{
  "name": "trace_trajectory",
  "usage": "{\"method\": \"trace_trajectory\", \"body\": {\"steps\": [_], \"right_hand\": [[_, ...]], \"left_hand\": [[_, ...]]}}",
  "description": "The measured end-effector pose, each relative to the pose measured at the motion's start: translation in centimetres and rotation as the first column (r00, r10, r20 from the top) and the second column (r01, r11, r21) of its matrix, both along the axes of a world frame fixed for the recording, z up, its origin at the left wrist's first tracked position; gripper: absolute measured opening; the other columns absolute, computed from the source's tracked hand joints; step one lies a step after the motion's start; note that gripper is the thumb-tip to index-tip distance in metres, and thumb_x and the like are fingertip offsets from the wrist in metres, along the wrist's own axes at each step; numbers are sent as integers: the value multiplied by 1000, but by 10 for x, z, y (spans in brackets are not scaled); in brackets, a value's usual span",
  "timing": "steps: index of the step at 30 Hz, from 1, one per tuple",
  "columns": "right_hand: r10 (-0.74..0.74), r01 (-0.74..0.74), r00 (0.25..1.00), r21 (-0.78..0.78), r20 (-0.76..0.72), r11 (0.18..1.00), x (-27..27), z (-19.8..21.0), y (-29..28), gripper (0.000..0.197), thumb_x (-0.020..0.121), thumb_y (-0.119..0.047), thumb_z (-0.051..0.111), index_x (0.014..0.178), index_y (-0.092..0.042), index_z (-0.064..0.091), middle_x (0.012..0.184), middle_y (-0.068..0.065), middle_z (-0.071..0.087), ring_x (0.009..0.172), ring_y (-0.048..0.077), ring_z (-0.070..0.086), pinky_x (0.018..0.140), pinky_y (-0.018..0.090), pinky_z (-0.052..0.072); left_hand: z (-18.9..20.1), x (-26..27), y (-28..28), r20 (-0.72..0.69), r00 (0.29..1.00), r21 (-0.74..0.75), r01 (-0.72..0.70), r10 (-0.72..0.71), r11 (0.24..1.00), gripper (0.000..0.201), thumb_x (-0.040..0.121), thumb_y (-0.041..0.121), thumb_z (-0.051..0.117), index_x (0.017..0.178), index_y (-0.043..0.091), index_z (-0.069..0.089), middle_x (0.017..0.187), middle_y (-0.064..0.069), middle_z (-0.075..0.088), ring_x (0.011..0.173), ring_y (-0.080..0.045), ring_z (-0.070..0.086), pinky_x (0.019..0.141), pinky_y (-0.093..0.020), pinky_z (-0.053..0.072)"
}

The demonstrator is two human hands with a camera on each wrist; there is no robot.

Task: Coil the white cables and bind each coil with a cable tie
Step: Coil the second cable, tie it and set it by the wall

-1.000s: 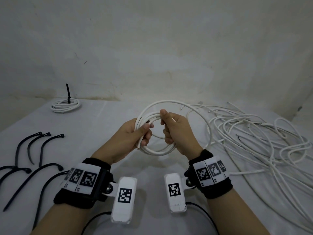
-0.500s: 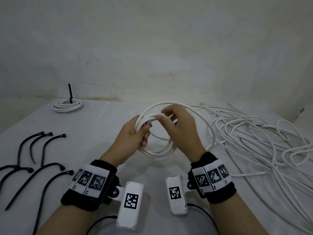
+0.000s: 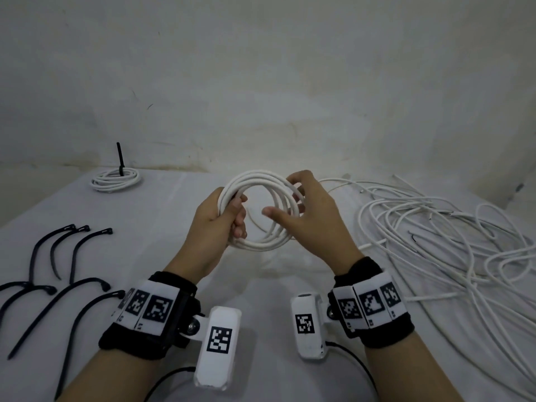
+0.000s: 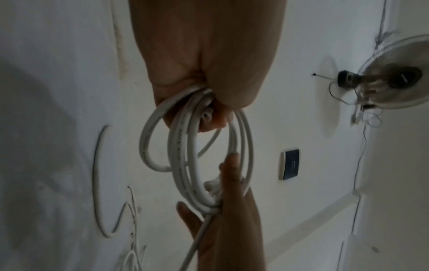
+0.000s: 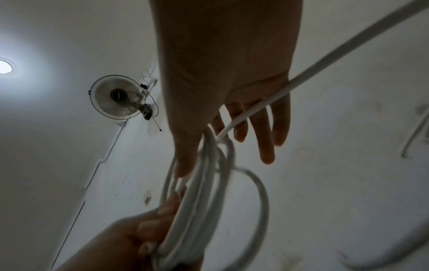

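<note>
— Left hand [image 3: 216, 219]?
— Clenched round the left side of the coil [image 3: 261, 210], held up over the table [image 3: 162, 216], same as a second before.
— Right hand [image 3: 307, 216]?
— Opened since then: was pinching the top of the coil beside the left thumb, now spread, fingers [image 5: 267, 139] straight along the right side, cable running between them.
— Elsewhere?
— Unchanged. Loose cables [image 3: 435, 236] heaped on the right, cable ties [image 3: 58, 274] on the left, tied coil [image 3: 116, 178] at far left.
</note>
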State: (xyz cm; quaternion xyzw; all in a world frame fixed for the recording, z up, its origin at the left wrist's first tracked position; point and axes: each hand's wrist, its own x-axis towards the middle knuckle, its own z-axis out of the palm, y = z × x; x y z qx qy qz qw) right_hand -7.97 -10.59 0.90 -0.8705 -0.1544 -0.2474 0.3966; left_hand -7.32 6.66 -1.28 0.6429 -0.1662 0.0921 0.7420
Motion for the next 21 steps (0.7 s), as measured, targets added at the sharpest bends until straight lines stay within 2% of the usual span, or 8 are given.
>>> {"method": "trace_trajectory", "body": {"steps": [2, 3, 5, 6, 10, 14, 18, 21], "right_hand": [[20, -20, 1000, 86, -9, 996, 4, -3, 2, 36, 83, -36, 70, 99, -18, 44, 82, -1, 57, 67, 2, 55, 60, 12, 44], [44, -40, 999, 143, -28, 989, 5, -5, 3, 31, 85, -33, 68, 96, -18, 43, 82, 2, 60, 68, 3, 59, 61, 16, 48], [113, -92, 991, 275, -64, 957, 7, -7, 3, 25, 89, -29, 64, 94, -18, 43, 87, 10, 66, 76, 17, 69, 67, 38, 56], [148, -119, 987, 327, -67, 938, 7, -7, 4, 21, 90, -26, 63, 93, -19, 43, 88, 11, 67, 76, 21, 71, 66, 41, 57], [177, -161, 984, 345, -15, 925, 1, -4, 8, 19, 93, -12, 57, 91, -22, 41, 74, 4, 66, 53, 18, 65, 51, 25, 49], [236, -233, 971, 282, 22, 931, -4, 1, 9, 17, 93, -6, 56, 97, -19, 45, 66, 12, 61, 42, 19, 56, 44, 22, 42], [266, -259, 964, 275, 10, 926, -6, 3, 7, 12, 93, -12, 58, 99, -13, 47, 69, 7, 65, 41, 20, 57, 42, 25, 43], [288, -269, 957, 326, -12, 906, -5, 0, 9, 19, 92, -29, 59, 98, -17, 46, 76, 8, 65, 46, 22, 60, 43, 24, 43]], "left_hand": [[3, -2, -1, -21, 996, -87, 85, -87, 993, 17, 100, 13, 39, 92, 8, 53, 53, 5, 44, 42, -10, 40, 54, -28, 41], [5, -4, -2, -28, 992, -127, 121, -125, 985, 16, 99, 14, 39, 92, 7, 52, 52, 4, 42, 41, -10, 38, 52, -26, 40], [7, -7, -3, -26, 983, -182, 177, -184, 967, 16, 95, 17, 43, 91, 6, 52, 51, 3, 39, 39, -10, 36, 49, -23, 37], [8, -8, -4, -19, 977, -197, 204, -212, 959, 16, 94, 20, 47, 91, 5, 53, 51, 3, 38, 39, -9, 35, 48, -23, 36], [12, -8, -2, -71, 952, -229, 274, -296, 934, 31, 86, 36, 50, 88, 6, 56, 49, 2, 35, 38, -9, 33, 46, -21, 34], [18, -8, 7, -214, 873, -304, 368, -439, 879, 53, 86, 56, 37, 79, 8, 58, 43, 3, 30, 34, -8, 31, 43, -20, 36], [19, -7, 8, -267, 814, -375, 405, -516, 834, 48, 87, 50, 34, 76, 9, 55, 41, 5, 28, 32, -6, 29, 41, -19, 34], [19, -8, 8, -265, 813, -373, 410, -519, 832, 40, 88, 45, 37, 75, 10, 51, 41, 6, 27, 31, -5, 26, 40, -18, 32]]}}
